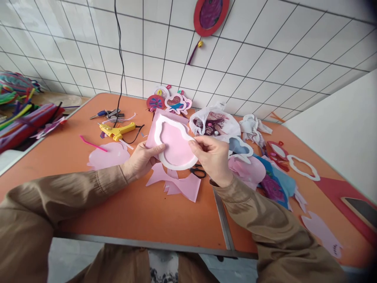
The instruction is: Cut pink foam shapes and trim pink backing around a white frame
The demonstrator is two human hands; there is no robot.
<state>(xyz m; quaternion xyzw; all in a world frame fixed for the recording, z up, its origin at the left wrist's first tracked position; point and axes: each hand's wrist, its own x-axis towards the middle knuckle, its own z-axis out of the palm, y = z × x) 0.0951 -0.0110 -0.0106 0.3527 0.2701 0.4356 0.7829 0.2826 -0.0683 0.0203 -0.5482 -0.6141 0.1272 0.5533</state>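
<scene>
My left hand (141, 160) grips a pink felt sheet (176, 146) by its left edge, thumb on the front. On the sheet lies a white gourd-shaped frame (163, 154), its outline wavy and its middle cut out. My right hand (214, 158) pinches the right side of the white frame between thumb and fingers; whether the sheet is in that pinch too I cannot tell. Both are held up, tilted, above the table. Below them are pink felt scraps (179, 184) and black-handled scissors (198, 171), partly hidden behind my right hand.
A yellow glue gun (117, 130) lies left on the orange table (126, 214), its cord trailing. Nearby are a pink felt piece (108, 155) and keys (113, 114). Finished ornaments (176, 103) and a plastic bag (216, 122) stand behind. Right are felt pieces (275, 184) and a phone (361, 210).
</scene>
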